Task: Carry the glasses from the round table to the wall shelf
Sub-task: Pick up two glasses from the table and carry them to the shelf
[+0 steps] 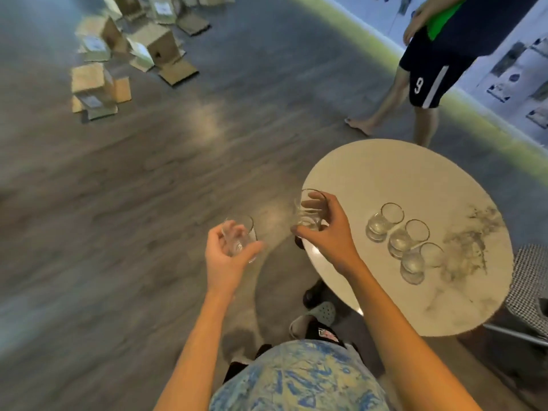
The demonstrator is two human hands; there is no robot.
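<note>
While three wait, hands (225, 256) (326, 232) grip glasses (240, 238).

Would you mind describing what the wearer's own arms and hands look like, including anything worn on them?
Both arms are bare from hand to elbow and beyond: no sleeves, gloves, watch or rings show on the left hand or right hand. Below them, a blue, white and yellow patterned garment covers the torso.

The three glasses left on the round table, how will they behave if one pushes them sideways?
The three glasses look short and wide, so they would probably slide on the smooth round table rather than tip. They stand close together, so they may knock. Clear glass: likely fragile.
</note>
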